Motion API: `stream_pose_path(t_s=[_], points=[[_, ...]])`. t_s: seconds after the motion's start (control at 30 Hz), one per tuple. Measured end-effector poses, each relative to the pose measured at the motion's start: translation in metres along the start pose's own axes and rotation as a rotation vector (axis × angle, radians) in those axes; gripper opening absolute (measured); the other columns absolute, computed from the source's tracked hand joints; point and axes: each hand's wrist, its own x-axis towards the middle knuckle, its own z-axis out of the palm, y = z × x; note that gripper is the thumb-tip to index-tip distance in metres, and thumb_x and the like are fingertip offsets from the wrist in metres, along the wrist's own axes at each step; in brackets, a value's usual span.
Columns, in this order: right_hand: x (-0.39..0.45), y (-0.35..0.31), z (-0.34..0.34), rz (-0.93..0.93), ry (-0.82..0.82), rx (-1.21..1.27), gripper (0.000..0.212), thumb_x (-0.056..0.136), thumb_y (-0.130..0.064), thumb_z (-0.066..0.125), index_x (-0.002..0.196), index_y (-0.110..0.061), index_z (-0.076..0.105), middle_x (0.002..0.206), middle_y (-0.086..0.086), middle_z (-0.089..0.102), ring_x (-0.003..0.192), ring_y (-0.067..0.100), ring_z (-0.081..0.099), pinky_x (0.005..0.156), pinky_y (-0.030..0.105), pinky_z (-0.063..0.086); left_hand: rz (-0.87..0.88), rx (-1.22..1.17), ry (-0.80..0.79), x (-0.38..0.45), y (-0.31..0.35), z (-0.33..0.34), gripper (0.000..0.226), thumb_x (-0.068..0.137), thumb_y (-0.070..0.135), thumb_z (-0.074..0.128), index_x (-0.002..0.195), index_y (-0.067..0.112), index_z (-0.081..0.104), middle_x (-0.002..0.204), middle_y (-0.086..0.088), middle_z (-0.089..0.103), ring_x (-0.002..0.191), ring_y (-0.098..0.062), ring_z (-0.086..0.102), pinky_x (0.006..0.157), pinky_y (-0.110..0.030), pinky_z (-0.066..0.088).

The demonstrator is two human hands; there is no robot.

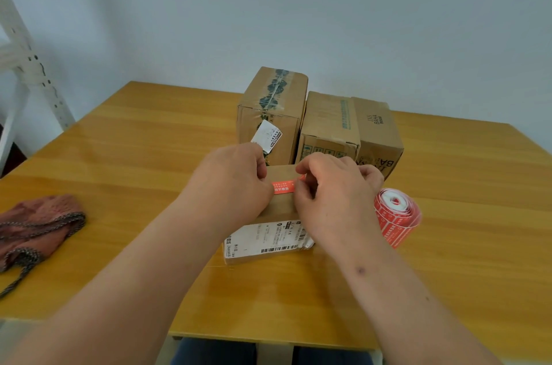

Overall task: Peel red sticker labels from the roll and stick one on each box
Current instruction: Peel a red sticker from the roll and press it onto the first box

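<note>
A small cardboard box (279,206) with a white shipping label on its near face stands in the middle of the wooden table (149,155). A red sticker label (283,187) lies across its top. My left hand (236,182) pinches the sticker's left end and my right hand (331,194) pinches its right end, both over the box top. The roll of red labels (395,217) stands on the table just right of my right hand. Behind are a tall taped box (271,113), a middle box (330,125) and a right box (378,134).
A reddish knitted bag with a chain strap (35,227) lies at the table's left edge. A white metal shelf frame (27,66) stands at the far left. The pale wall rises behind the table.
</note>
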Motion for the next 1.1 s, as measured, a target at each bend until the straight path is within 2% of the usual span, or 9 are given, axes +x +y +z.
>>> stream_pose_path(t_s=[0.33,0.53,0.63,0.73,0.83,0.9,0.93,1.0,1.1], points=[[0.005,-0.003,-0.007,-0.020,-0.034,-0.193,0.010,0.075,-0.033,0.054,0.079,-0.029,0.062,0.074,-0.013,0.064,0.082,0.017,0.051,0.085,0.040,0.024,0.043,0.082,0.019,-0.005,0.005,-0.002,0.004,0.086,0.024,0.057,0.084,0.025,0.054,0.087,0.005,0.060,0.086,-0.017,0.054,0.070,-0.028,0.045],[0.007,-0.003,-0.012,-0.001,-0.055,-0.268,0.018,0.076,-0.042,0.052,0.083,-0.031,0.064,0.081,-0.013,0.062,0.087,0.017,0.052,0.087,0.039,0.021,0.020,0.117,0.030,-0.004,-0.001,-0.006,0.009,0.087,0.032,0.059,0.089,0.024,0.056,0.086,0.007,0.056,0.085,-0.015,0.050,0.064,-0.026,0.038],[0.008,0.000,-0.013,0.032,-0.078,-0.209,0.019,0.078,-0.043,0.054,0.090,-0.032,0.064,0.086,-0.014,0.058,0.090,0.015,0.052,0.087,0.036,0.019,0.001,0.054,0.016,-0.004,-0.007,-0.006,0.006,0.086,0.029,0.062,0.087,0.025,0.058,0.082,0.008,0.058,0.085,-0.016,0.053,0.066,-0.028,0.042],[0.008,0.002,-0.011,0.122,-0.129,-0.028,0.021,0.083,-0.034,0.052,0.103,-0.035,0.060,0.100,-0.014,0.048,0.101,0.012,0.047,0.095,0.036,0.019,-0.008,-0.044,0.024,-0.004,-0.011,-0.003,0.010,0.085,0.016,0.056,0.088,0.026,0.056,0.076,0.009,0.057,0.076,-0.012,0.053,0.058,-0.023,0.040],[0.011,0.003,-0.006,0.191,-0.193,0.113,0.026,0.088,-0.030,0.048,0.113,-0.031,0.056,0.107,-0.013,0.041,0.109,0.013,0.044,0.098,0.037,0.030,0.002,-0.092,0.067,-0.003,-0.013,0.003,0.013,0.085,0.013,0.054,0.093,0.024,0.054,0.079,0.009,0.051,0.075,-0.011,0.048,0.057,-0.023,0.033],[0.015,0.004,-0.003,0.238,-0.256,0.213,0.028,0.090,-0.035,0.049,0.118,-0.029,0.053,0.109,-0.011,0.039,0.108,0.013,0.047,0.092,0.033,0.040,0.000,-0.106,0.094,-0.002,-0.013,0.006,0.009,0.087,0.022,0.057,0.094,0.026,0.053,0.085,0.009,0.048,0.080,-0.015,0.048,0.063,-0.027,0.034],[0.017,0.004,-0.002,0.258,-0.284,0.250,0.031,0.091,-0.037,0.051,0.120,-0.028,0.052,0.109,-0.010,0.040,0.105,0.012,0.049,0.085,0.027,0.041,-0.003,-0.099,0.097,-0.001,-0.012,0.007,0.010,0.088,0.029,0.059,0.094,0.027,0.052,0.087,0.009,0.047,0.082,-0.015,0.048,0.066,-0.028,0.034],[0.020,0.006,0.000,0.274,-0.306,0.273,0.030,0.091,-0.036,0.055,0.120,-0.027,0.053,0.109,-0.009,0.041,0.097,0.008,0.049,0.070,0.016,0.035,-0.001,-0.078,0.086,-0.002,-0.012,0.009,0.015,0.087,0.036,0.062,0.093,0.029,0.051,0.088,0.010,0.047,0.083,-0.014,0.048,0.071,-0.030,0.036],[0.022,0.010,-0.001,0.304,-0.293,0.314,0.019,0.095,-0.026,0.050,0.112,-0.027,0.056,0.110,-0.007,0.044,0.087,0.004,0.044,0.059,0.008,0.026,0.000,-0.115,0.102,-0.001,-0.015,0.010,0.011,0.088,0.023,0.061,0.096,0.026,0.054,0.087,0.010,0.047,0.081,-0.013,0.048,0.067,-0.029,0.035]])
